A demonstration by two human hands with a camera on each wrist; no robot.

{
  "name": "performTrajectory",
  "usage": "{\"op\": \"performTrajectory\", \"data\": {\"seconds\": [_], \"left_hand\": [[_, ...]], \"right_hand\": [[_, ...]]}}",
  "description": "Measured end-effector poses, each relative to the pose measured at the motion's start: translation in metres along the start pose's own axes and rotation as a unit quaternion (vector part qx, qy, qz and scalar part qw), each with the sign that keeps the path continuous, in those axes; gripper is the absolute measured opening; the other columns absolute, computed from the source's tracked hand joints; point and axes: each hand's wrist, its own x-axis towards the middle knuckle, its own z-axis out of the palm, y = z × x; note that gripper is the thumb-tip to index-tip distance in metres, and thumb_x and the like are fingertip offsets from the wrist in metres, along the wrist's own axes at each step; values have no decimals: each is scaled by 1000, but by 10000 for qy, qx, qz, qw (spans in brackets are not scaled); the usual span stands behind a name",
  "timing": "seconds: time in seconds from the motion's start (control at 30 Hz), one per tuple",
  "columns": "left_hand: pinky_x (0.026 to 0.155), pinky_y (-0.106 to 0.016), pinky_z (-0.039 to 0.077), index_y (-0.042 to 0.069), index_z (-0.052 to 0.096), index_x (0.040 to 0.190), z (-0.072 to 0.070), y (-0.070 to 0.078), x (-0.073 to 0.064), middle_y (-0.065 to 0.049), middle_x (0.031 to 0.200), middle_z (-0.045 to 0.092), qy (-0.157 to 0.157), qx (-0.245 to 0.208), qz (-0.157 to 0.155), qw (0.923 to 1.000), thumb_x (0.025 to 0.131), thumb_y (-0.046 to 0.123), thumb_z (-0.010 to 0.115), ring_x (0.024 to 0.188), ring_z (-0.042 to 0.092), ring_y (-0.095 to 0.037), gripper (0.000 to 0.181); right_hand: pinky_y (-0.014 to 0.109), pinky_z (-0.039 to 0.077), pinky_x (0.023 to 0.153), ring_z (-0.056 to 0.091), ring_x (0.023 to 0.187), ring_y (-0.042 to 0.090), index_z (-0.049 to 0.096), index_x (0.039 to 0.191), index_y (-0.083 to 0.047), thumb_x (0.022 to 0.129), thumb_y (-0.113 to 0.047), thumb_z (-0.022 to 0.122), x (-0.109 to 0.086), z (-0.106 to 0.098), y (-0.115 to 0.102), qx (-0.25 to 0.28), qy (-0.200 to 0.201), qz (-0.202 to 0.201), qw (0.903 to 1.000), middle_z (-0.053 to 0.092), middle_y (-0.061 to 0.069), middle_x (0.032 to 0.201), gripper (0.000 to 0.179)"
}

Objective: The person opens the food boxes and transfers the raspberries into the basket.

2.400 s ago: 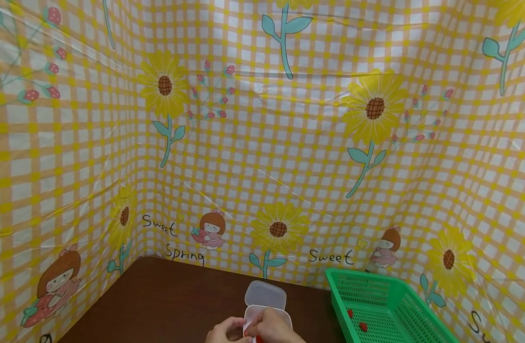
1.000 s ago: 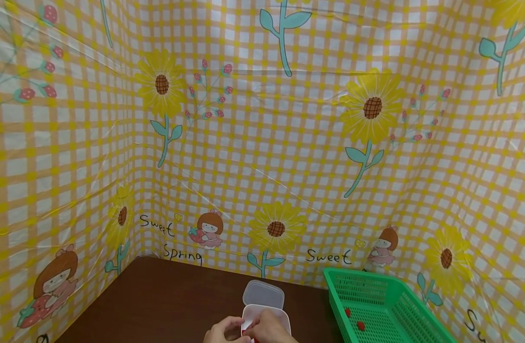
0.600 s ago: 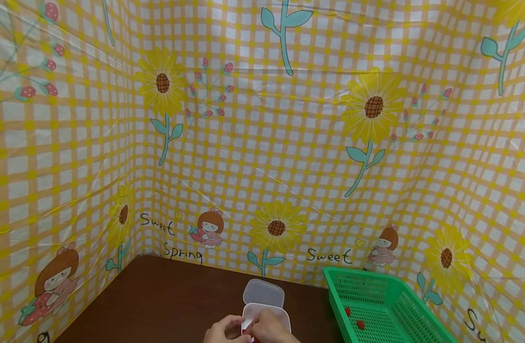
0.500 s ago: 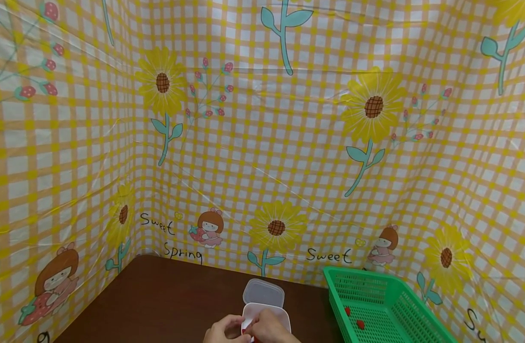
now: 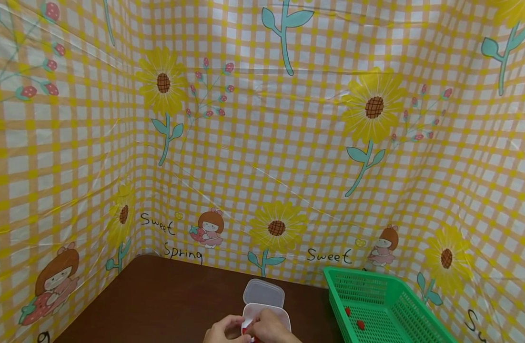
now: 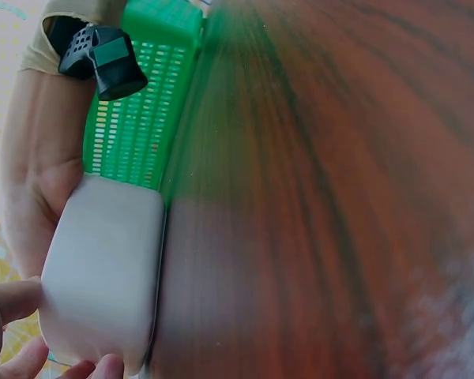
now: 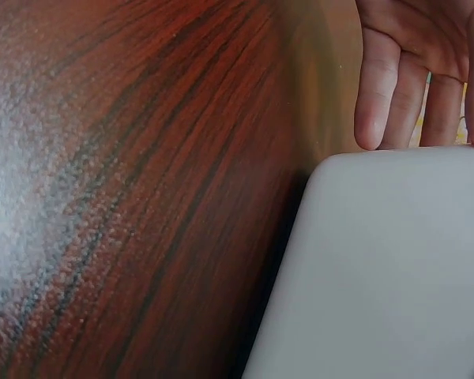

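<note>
A white plastic box (image 5: 281,313), open on top, stands on the dark wooden table at the bottom of the head view. My left hand (image 5: 224,329) holds its left end, with the thumb near the rim; the left wrist view shows those fingers (image 6: 24,361) against the box's outer wall. Down inside the box reaches my right hand (image 5: 268,327), its fingertips hidden by the hand itself. A bit of something red (image 5: 245,330) shows between the hands in the box; I cannot tell whether the right fingers grip it.
Behind the box lies a translucent lid (image 5: 264,293), flat on the table (image 5: 181,300). To the right stands a green slotted basket (image 5: 337,305) with two small red pieces (image 5: 360,325) on its floor. A checked, flower-printed sheet (image 5: 254,166) walls off the back and sides.
The box, lid and basket stay where they were. My right hand shifts only slightly inside the box, and a little more red shows beside its fingers than half a second ago.
</note>
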Motion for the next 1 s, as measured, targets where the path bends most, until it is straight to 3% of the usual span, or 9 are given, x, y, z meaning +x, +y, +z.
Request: {"op": "performTrajectory", "data": {"seconds": [0.23, 0.4, 0.53, 0.67, 0.87, 1.0], "left_hand": [[74, -43, 53, 5, 62, 107, 2, 2, 0, -18, 104, 67, -27, -150, -110, 9998, 72, 34, 78, 90, 67, -30, 48], [74, -45, 53, 4, 62, 107, 1, 4, -1, -18, 103, 67, -36, -157, -257, 9995, 73, 36, 77, 90, 67, -31, 49], [74, -45, 53, 2, 61, 108, 0, 4, 0, -20, 104, 66, -99, -251, -237, 9994, 75, 35, 76, 90, 66, -33, 49], [73, -43, 53, 1, 61, 108, 0, 3, 0, -20, 103, 66, -110, -370, -159, 9991, 75, 31, 76, 90, 66, -33, 47], [75, -44, 53, 0, 61, 108, -1, 3, 1, -20, 103, 66, -179, -345, -162, 9991, 75, 30, 76, 90, 66, -33, 47], [75, -45, 53, 2, 61, 109, 0, 3, 1, -21, 104, 65, -202, -376, -347, 9985, 73, 34, 77, 90, 65, -34, 51]], "right_hand": [[19, 32, 41, 41, 45, 7, 61, 55, -4, 66, -10, 69, 0, -5, -1, 37, -72, 44, 10000, 46, -8, 47, 15], [20, 42, 43, 50, 49, 10, 65, 65, -3, 73, -8, 69, 2, -14, -5, 149, -251, 332, 9990, 58, 5, 57, 11], [18, 34, 38, 45, 45, 8, 67, 75, -1, 76, -5, 68, 3, -20, -8, 563, -370, 601, 9959, 63, 13, 62, 4], [18, 24, 37, 35, 42, 7, 67, 79, 0, 77, -5, 66, 2, -28, -9, 716, -409, 681, 9943, 64, 11, 63, 5], [20, 24, 39, 30, 43, 9, 68, 84, -2, 79, -7, 65, 3, -47, -13, 623, -498, 953, 9922, 53, 1, 62, 7], [23, 27, 41, 28, 46, 11, 68, 84, -3, 79, -8, 65, 4, -60, -14, 585, -404, 1049, 9919, 50, -1, 64, 8]]}}
